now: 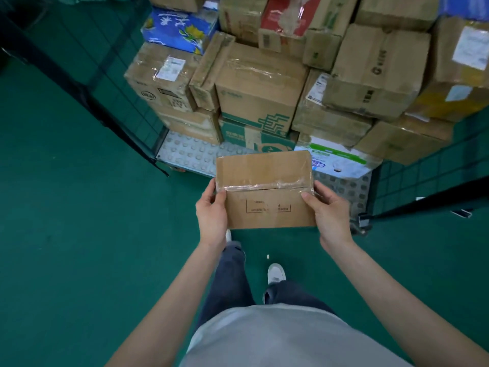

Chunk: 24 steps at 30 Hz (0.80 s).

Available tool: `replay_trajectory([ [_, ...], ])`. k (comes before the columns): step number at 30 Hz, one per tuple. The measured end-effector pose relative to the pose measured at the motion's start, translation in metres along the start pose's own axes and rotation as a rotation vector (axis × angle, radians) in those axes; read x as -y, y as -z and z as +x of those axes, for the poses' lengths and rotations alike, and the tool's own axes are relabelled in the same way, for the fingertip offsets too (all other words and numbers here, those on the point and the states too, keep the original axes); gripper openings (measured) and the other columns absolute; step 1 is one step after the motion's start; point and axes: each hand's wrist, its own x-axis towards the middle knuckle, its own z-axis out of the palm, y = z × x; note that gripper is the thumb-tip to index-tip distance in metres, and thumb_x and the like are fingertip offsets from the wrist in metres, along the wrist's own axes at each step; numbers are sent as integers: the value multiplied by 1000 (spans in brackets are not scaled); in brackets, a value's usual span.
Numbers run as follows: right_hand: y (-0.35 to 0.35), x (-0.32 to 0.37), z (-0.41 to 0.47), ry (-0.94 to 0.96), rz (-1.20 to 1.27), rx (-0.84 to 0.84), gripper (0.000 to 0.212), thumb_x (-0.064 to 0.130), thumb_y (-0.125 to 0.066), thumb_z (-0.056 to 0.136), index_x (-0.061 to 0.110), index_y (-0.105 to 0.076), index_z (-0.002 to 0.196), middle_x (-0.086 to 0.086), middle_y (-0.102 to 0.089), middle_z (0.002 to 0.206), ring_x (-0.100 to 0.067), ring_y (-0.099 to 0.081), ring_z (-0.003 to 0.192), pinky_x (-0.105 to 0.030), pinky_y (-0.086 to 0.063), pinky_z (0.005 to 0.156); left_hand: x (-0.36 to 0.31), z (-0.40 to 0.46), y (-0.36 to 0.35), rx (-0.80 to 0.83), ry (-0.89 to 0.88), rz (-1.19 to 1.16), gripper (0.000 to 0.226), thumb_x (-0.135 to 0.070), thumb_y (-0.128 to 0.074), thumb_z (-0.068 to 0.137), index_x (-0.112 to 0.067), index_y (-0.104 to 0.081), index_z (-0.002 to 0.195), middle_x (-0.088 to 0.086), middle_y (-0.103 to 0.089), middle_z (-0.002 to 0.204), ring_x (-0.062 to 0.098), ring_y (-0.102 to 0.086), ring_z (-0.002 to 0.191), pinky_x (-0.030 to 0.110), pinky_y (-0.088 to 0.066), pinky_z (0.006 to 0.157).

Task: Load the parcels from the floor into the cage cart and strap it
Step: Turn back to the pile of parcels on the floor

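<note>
I hold a flat brown cardboard parcel with a clear tape seam across it, level in front of me above the green floor. My left hand grips its left edge and my right hand grips its right edge, thumbs on top. Just beyond it stands the cage cart, its studded grey deck showing at the front left. Several taped cardboard boxes are stacked on the deck, with a blue printed carton higher at the left.
The cart's black mesh side panel swings open on the left, and another mesh panel stands on the right with a wheel below. Green floor spreads to the left and behind. My feet are under the parcel.
</note>
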Motion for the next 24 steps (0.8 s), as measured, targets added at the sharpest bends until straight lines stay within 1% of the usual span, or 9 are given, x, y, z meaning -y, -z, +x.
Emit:
replay_trajectory([
  [3, -35, 11, 28, -3, 19, -28, 43, -1, -65, 91, 10, -60, 132, 9, -71, 106, 6, -68, 88, -16, -55, 80, -22, 49, 1, 9, 22, 5, 30, -11, -47, 102, -25, -64, 122, -20, -69, 106, -15, -62, 82, 4, -46, 71],
  [7, -95, 35, 68, -6, 41, -80, 38, 2, -66, 91, 12, -65, 128, 10, -71, 106, 6, -67, 86, -12, -53, 72, -58, 121, 6, 42, 26, 27, 32, -6, -44, 101, -26, -65, 116, -30, -67, 90, -20, -60, 75, 0, -43, 64],
  [8, -109, 41, 76, -4, 49, -93, 37, 3, -66, 91, 12, -65, 127, 9, -71, 107, 6, -66, 85, -11, -52, 71, -67, 136, 7, 50, 30, 34, 32, -7, -44, 101, -25, -65, 117, -29, -67, 92, -20, -59, 75, 0, -42, 63],
  [11, -150, 61, 101, -3, 65, -116, 33, 2, -64, 92, 14, -67, 123, 11, -70, 103, 11, -65, 79, -9, -51, 68, -97, 183, 14, 90, 47, 55, 34, -13, -44, 103, -25, -60, 130, -22, -65, 111, -17, -58, 85, 6, -44, 68],
  [14, -182, 79, 124, -6, 83, -151, 36, 5, -65, 92, 16, -65, 126, 11, -70, 104, 4, -66, 88, -16, -54, 76, -129, 224, 15, 142, 36, 100, 37, -12, -43, 104, -34, -52, 132, -28, -59, 108, -17, -54, 91, 4, -44, 67],
  [18, -204, 97, 155, -6, 117, -202, 41, 6, -65, 92, 12, -61, 132, 14, -67, 103, 0, -64, 95, -21, -54, 87, -153, 270, 3, 207, 32, 159, 44, -9, -43, 102, -23, -50, 144, -13, -57, 136, 3, -54, 119, 13, -46, 89],
  [21, -209, 111, 182, -11, 152, -237, 38, 6, -63, 93, 10, -61, 131, 16, -66, 100, 5, -62, 92, -16, -53, 82, -167, 298, -20, 234, 44, 153, 46, -8, -43, 102, -21, -45, 147, -14, -49, 141, 8, -50, 127, 26, -41, 107],
  [23, -208, 117, 202, -14, 165, -257, 39, 8, -63, 94, 9, -60, 132, 14, -66, 104, 5, -61, 96, -16, -51, 86, -178, 312, -38, 254, 49, 163, 47, -7, -42, 103, -20, -42, 148, -15, -47, 139, 7, -48, 125, 22, -42, 103],
  [24, -208, 120, 213, -18, 167, -264, 39, 9, -63, 94, 9, -59, 133, 10, -67, 109, 3, -60, 99, -17, -49, 89, -184, 320, -49, 262, 47, 170, 47, -7, -42, 102, -19, -42, 148, -14, -48, 138, 6, -49, 122, 17, -44, 95],
])
